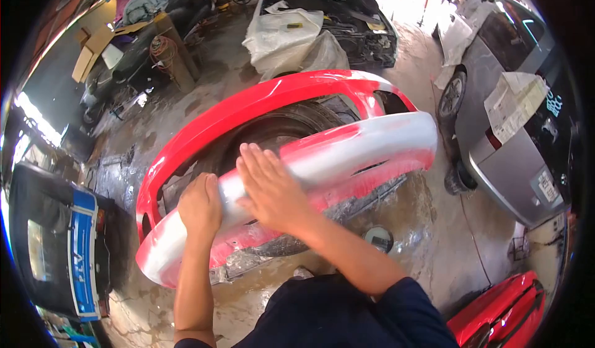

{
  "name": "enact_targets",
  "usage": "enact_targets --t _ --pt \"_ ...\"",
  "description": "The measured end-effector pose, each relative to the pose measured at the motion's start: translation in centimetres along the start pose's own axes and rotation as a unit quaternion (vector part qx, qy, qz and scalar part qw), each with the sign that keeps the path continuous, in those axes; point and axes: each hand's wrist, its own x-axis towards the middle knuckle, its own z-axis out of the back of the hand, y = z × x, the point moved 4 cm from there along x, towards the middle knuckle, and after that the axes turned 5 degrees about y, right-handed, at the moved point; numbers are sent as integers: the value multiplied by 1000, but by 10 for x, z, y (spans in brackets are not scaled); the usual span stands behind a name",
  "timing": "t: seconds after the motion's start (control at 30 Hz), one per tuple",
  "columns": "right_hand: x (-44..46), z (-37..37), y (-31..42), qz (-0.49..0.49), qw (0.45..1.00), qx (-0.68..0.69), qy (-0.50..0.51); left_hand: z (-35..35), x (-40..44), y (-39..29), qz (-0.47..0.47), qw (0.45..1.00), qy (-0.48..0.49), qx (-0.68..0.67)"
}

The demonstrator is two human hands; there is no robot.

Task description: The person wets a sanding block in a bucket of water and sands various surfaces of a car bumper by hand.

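In front of me lies a car bumper [396, 134], red along its far frame and sanded to grey-white with pink patches along its near face. My right hand [269, 190] rests flat on the middle of that face, fingers stretched out together; whether anything lies under the palm is hidden. To its left, my left hand [199, 208] curls over the upper edge of the face, its fingertips out of sight behind it. A dark tyre [276, 128] shows through the bumper's opening.
A grey car [489, 94] with paper masking stands to the right. Ahead is a dark car [365, 32] partly under plastic sheeting [285, 35]. A red car part [505, 311] lies at lower right, and a round container [378, 239] sits on the wet floor. Gas cylinders [176, 60] stand at upper left.
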Motion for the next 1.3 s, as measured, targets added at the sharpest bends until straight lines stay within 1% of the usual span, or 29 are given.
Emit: enact_targets --t 0.03,0.07,0.1,0.13,0.17,0.23,0.33,0.37,0.4,0.43,0.5,0.53,0.57,0.6,0.7,0.73,0.77,0.8,0.87,0.93,0.97,1.0,1.03,1.07,1.17,1.2,1.23,1.27,1.3 --pt "-12 9 -8 38 999 -4 -2 0 0 0 -9 1000 -13 7" --pt "-22 22 -50 -49 998 -43 14 0 -1 2 -15 999 -27 12" --pt "-46 25 -109 -96 988 -104 -65 -1 0 5 -16 999 -21 19" --pt "-72 40 -169 -182 972 -108 -106 -2 1 6 -17 999 -18 26" --pt "-98 47 -235 -312 941 -56 -116 -3 0 6 -16 999 -14 34" --pt "-86 51 -221 -371 924 -51 -73 -3 -3 2 -20 998 -22 49" --pt "-5 41 -72 -258 940 -163 154 -4 3 -5 -24 997 -29 61" --pt "0 12 -15 -168 980 -107 -13 -4 1 -4 -23 997 -24 67" --pt "-14 -10 11 -80 993 -45 -72 -5 -3 0 -31 998 -21 53" --pt "-16 -8 25 12 991 13 -133 -7 -4 6 -40 998 -21 38" --pt "-35 21 -44 -109 994 -24 -15 -7 -2 11 -48 998 -17 26" --pt "-58 35 -106 -250 965 54 -55 -5 -1 9 -52 998 -18 30" --pt "-96 32 -166 -221 945 -151 -189 -5 -1 6 -55 998 -20 33" --pt "-124 34 -238 -362 901 -13 -239 -4 -2 4 -50 998 -18 35" --pt "-110 19 -224 -377 889 -113 -233 -6 2 -3 -64 997 -18 43" --pt "-80 16 -168 -303 916 -110 -241 -8 0 2 -72 996 -26 44" --pt "-54 1 -101 -274 942 -134 -142 -10 -2 6 -80 995 -31 48" --pt "-32 -7 -39 -192 964 -63 -173 -9 -3 7 -53 997 -14 57" --pt "-23 -31 -5 -92 995 21 -24 -10 -4 11 -58 997 -11 56" --pt "-38 -15 -35 -123 982 -15 140 -10 -6 15 -59 996 -3 63" --pt "-72 -22 -94 -174 981 -76 -27 -10 -5 14 -65 996 -3 61" --pt "-111 -29 -150 -226 948 -113 -194 -10 -4 12 -70 996 -5 59" --pt "-131 -3 -204 -334 902 -24 -273 -11 -5 10 -74 996 -7 57" --pt "-148 2 -247 -410 827 45 -381 -11 -8 11 -70 996 -4 63" --pt "-125 -14 -210 -446 796 37 -407 -12 -2 8 -75 994 -2 74" --pt "-106 -26 -163 -416 833 58 -361 -13 -2 9 -73 995 -1 73" --pt "-79 -21 -112 -427 898 65 -87 -13 -5 8 -70 995 4 76" --pt "-70 -17 -77 -401 892 73 193 -11 -6 7 -53 995 12 81" --pt "-74 -14 -83 -364 898 96 228 -10 -6 8 -60 995 20 76"
